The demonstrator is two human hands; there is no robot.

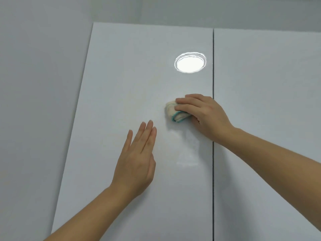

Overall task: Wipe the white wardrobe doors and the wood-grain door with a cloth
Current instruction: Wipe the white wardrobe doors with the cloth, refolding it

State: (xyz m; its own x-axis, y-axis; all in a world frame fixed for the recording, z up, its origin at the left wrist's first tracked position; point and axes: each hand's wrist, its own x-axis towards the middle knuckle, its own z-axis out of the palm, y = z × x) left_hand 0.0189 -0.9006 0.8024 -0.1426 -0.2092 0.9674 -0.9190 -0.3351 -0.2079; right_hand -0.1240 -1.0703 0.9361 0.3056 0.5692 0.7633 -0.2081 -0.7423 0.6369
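Left wardrobe door (139,84): middle of view; wall (34,84) to its left, right wardrobe door (269,84) to its right, narrow seam (213,66) between the two doors.
Cloth (173,112): on the left door near the seam, under the right hand (206,117).
Left hand (137,162): over the same door, below and left of the cloth, apart from it.

Round lamp glare (190,63) — pale wall (34,84) at left.
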